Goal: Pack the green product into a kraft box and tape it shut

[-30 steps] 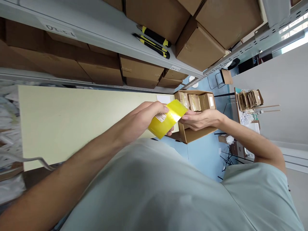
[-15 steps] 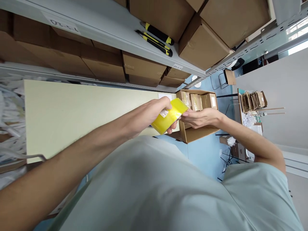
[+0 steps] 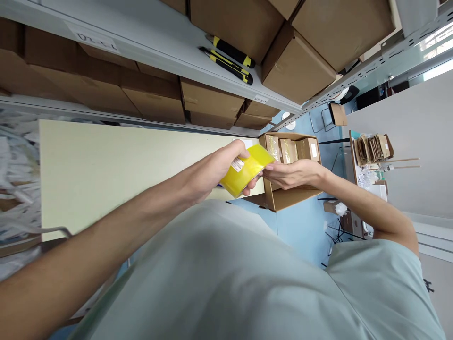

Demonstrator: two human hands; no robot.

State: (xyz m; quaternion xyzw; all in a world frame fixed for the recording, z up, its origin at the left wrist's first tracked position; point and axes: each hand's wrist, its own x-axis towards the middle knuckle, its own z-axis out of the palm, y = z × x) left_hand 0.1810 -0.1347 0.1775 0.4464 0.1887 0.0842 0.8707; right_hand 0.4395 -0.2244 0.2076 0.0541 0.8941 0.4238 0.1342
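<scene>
My left hand [image 3: 223,166] grips a glossy yellow packet [image 3: 249,169], thumb on top and fingertips underneath. A small white printed label [image 3: 237,164] is stuck on the packet near the thumb. From the other side my right hand [image 3: 292,174] reaches in, its fingers closed on the packet's right corner. The packet hangs tilted in the air above the end of the pale table [image 3: 106,165]. Just behind the right hand stands an open carton [image 3: 293,200] with several small brown boxes [image 3: 288,150] inside it.
Two black-and-yellow utility knives [image 3: 230,63] lie on the grey shelf [image 3: 155,42]. Cardboard boxes [image 3: 215,101] fill the shelves above the table. A bin of white scraps [image 3: 17,165] is at far left. Stacked flattened cardboard [image 3: 371,146] sits on another table at right.
Both hands have shifted very slightly left with the yellow packet. The grip on it looks the same.
</scene>
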